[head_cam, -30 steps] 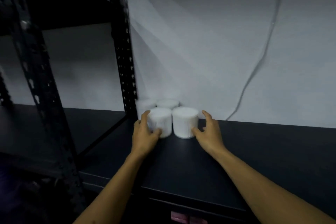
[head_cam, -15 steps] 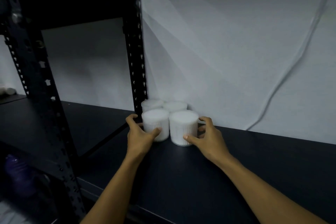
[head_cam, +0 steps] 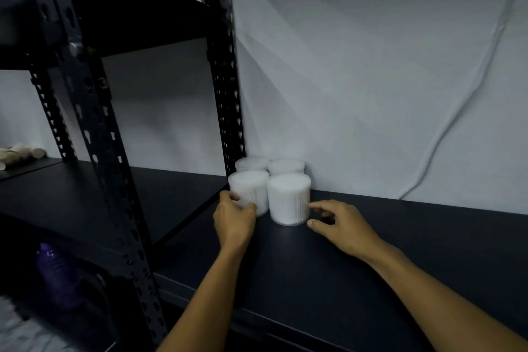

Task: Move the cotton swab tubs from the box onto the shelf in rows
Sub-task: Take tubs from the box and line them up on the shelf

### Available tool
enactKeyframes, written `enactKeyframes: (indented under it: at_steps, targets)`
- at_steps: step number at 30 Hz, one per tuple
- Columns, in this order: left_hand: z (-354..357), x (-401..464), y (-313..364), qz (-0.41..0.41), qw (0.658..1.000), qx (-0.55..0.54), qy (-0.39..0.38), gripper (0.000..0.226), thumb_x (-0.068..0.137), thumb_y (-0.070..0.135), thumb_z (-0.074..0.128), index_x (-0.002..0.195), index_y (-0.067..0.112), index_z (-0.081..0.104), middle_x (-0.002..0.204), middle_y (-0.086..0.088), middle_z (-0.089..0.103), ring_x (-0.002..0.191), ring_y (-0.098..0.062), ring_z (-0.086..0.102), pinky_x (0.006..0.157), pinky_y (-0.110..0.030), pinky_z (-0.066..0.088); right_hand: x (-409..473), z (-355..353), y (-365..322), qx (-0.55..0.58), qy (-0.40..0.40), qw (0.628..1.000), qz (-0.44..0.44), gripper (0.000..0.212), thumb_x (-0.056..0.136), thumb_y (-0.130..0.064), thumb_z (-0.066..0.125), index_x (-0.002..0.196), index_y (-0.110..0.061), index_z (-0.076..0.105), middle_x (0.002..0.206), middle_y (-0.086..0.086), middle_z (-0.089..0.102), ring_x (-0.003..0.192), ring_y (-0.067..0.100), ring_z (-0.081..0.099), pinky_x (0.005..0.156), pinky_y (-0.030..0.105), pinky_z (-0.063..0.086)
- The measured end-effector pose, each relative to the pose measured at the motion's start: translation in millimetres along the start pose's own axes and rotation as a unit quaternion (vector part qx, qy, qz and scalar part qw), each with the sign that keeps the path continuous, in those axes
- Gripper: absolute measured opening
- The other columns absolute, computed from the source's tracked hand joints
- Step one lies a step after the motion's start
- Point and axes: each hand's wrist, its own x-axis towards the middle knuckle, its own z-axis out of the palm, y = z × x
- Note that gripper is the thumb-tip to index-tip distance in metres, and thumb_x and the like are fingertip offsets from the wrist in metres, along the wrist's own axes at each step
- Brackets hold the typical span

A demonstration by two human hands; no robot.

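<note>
Two white cotton swab tubs stand at the back of the dark shelf (head_cam: 400, 237) against the wall, a back left tub (head_cam: 251, 163) and a back right tub (head_cam: 286, 166). Two more stand right in front of them. My left hand (head_cam: 234, 220) wraps the lower left side of the front left tub (head_cam: 248, 188), thumb and fingers on it. My right hand (head_cam: 340, 226) lies on the shelf just right of the front right tub (head_cam: 288, 197), fingers spread, fingertips at its side. The box is out of view.
A black perforated upright post (head_cam: 225, 94) rises just left of the tubs, with an upper shelf board (head_cam: 128, 8) above. A white cable (head_cam: 457, 123) hangs on the wall. A purple bottle (head_cam: 57, 274) stands on a lower shelf; pale rolls (head_cam: 17, 151) lie far left.
My right hand has let go of the front right tub and drawn back a little to the right. My left hand stays on the front left tub. My view has shifted closer.
</note>
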Motion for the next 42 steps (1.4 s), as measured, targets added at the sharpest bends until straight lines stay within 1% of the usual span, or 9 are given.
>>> enactKeyframes:
  at_steps: [5,9,11,14,17,26,36,40,42]
  targets:
    - [-4,-14,4,0.020,0.998,0.063,-0.011,0.007,0.083,0.021,0.057,0.087,0.014,0.058,0.084,0.000,0.062,0.077,-0.020,0.061,0.065,-0.030,0.048,-13,-5,-7,-0.058,-0.021,0.998,0.017,0.044,0.087,-0.034,0.065,0.129,-0.025,0.056,0.129,-0.007,0.056,0.115,0.007,0.052,0.100,0.027,0.043]
    - [-4,-34,9,0.125,0.974,0.172,-0.074,0.013,0.085,0.029,0.057,0.080,0.017,0.059,0.075,0.005,0.060,0.069,-0.015,0.056,0.055,-0.027,0.041,-37,-14,-13,-0.123,-0.033,0.992,0.012,0.026,0.091,-0.032,0.060,0.115,-0.022,0.064,0.126,-0.005,0.058,0.110,0.008,0.054,0.095,0.023,0.043]
    - [0,-46,12,0.178,0.951,0.232,-0.103,0.016,0.085,0.031,0.056,0.078,0.017,0.058,0.074,0.006,0.059,0.066,-0.013,0.054,0.051,-0.027,0.037,-56,-23,-13,-0.158,-0.060,0.986,-0.005,0.027,0.094,-0.032,0.054,0.118,-0.022,0.062,0.130,-0.005,0.056,0.116,0.010,0.052,0.098,0.023,0.040]
    - [8,-62,18,0.225,0.918,0.294,-0.140,0.016,0.082,0.031,0.056,0.080,0.016,0.062,0.083,0.000,0.062,0.075,-0.018,0.057,0.056,-0.029,0.044,-89,-48,-5,-0.188,-0.090,0.978,-0.013,0.035,0.097,-0.036,0.048,0.130,-0.026,0.055,0.144,-0.010,0.045,0.132,0.008,0.039,0.110,0.027,0.031]
    - [21,-82,31,0.256,0.900,0.305,-0.178,0.019,0.083,0.031,0.055,0.088,0.016,0.066,0.095,-0.005,0.062,0.091,-0.025,0.056,0.068,-0.035,0.049,-121,-79,8,-0.201,-0.077,0.976,0.014,0.035,0.096,-0.040,0.047,0.129,-0.032,0.054,0.145,-0.014,0.042,0.134,0.007,0.037,0.111,0.030,0.031]
    - [96,-171,87,0.346,0.842,0.254,-0.326,0.024,0.088,0.033,0.051,0.105,0.021,0.064,0.112,-0.004,0.060,0.108,-0.027,0.052,0.091,-0.043,0.042,-212,-155,34,-0.226,-0.010,0.970,0.092,0.035,0.096,-0.038,0.049,0.129,-0.028,0.056,0.145,-0.010,0.044,0.132,0.005,0.038,0.101,0.019,0.032]
    - [172,-328,162,0.530,0.709,0.108,-0.453,0.031,0.088,0.033,0.049,0.112,0.023,0.065,0.110,-0.002,0.065,0.100,-0.025,0.058,0.082,-0.042,0.051,-360,-229,47,-0.300,0.126,0.928,0.180,0.034,0.097,-0.035,0.049,0.127,-0.024,0.060,0.139,-0.008,0.052,0.130,0.006,0.043,0.108,0.028,0.035]
    - [187,-399,186,0.586,0.665,0.038,-0.461,0.031,0.089,0.028,0.047,0.112,0.018,0.065,0.110,-0.004,0.065,0.098,-0.027,0.058,0.080,-0.042,0.051,-433,-249,43,-0.303,0.195,0.903,0.234,0.033,0.093,-0.028,0.057,0.125,-0.022,0.061,0.138,-0.008,0.052,0.128,0.007,0.046,0.104,0.026,0.039]
    - [192,-433,192,0.613,0.639,-0.002,-0.465,0.031,0.088,0.026,0.049,0.112,0.016,0.065,0.108,-0.004,0.064,0.096,-0.026,0.058,0.078,-0.039,0.050,-473,-253,43,-0.297,0.227,0.883,0.284,0.031,0.092,-0.027,0.058,0.122,-0.022,0.063,0.134,-0.009,0.055,0.116,0.008,0.055,0.098,0.025,0.043]
